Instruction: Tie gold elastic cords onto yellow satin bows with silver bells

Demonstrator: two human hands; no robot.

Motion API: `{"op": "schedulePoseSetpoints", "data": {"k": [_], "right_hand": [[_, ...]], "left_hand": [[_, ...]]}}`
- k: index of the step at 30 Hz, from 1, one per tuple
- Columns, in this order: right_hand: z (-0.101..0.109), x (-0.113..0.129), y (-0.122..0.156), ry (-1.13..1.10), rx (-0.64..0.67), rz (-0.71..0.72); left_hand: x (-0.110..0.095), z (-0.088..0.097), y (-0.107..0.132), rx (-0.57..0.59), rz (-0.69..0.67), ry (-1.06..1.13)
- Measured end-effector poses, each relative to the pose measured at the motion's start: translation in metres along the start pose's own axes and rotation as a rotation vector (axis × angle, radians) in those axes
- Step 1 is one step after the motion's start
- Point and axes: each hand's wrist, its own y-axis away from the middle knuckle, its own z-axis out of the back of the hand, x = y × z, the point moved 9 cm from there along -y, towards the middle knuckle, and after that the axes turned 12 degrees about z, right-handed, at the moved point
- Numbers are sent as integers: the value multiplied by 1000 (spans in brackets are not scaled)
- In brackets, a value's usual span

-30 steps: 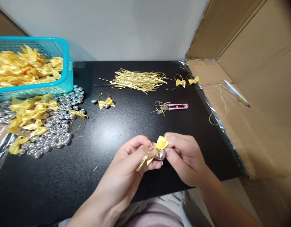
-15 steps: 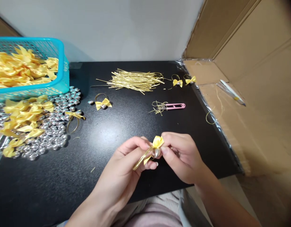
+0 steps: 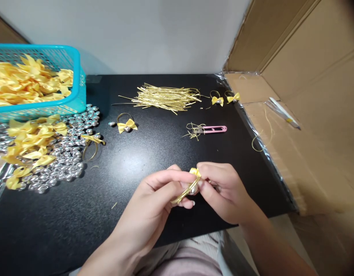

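Observation:
Between my two hands, over the front of the black table, is a yellow bow with a silver bead and a gold wire ring. My left hand pinches the gold ring between thumb and forefinger, its other fingers curled beneath. My right hand is closed with thumb and forefinger against the bow's right side. The fingers cover most of the bow and part of the bead. A finished-looking bow ring lies on the table beyond, with another bow ring farther left by the beads.
A turquoise basket of yellow bows stands back left, above loose bows and silver beads. Gold wire strips lie at the back. Pink thread snips with wire scraps lie to the right. Cardboard borders the table's right side.
The ring has turned and moved slightly right in my left fingers, now crossing in front of the bow and bead. My left forefinger has reached farther toward my right hand.

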Motion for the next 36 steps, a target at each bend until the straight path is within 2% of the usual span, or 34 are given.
{"op": "schedulePoseSetpoints", "data": {"k": [9,16,24,32,36], "right_hand": [[0,-5,4,-76,-13,-28],[-1,-20,13,-209,-26,-160],[1,-18,11,-129,-33,-94],[8,-21,10,-40,-114,-84],[7,-19,9,-45,-106,-58]], "left_hand": [[-2,-2,3,9,-29,-68],[-17,-1,12,6,-251,-230],[-30,-2,22,-70,-420,-406],[-37,0,26,-152,-482,-494],[-35,0,23,-141,-476,-491]]}}
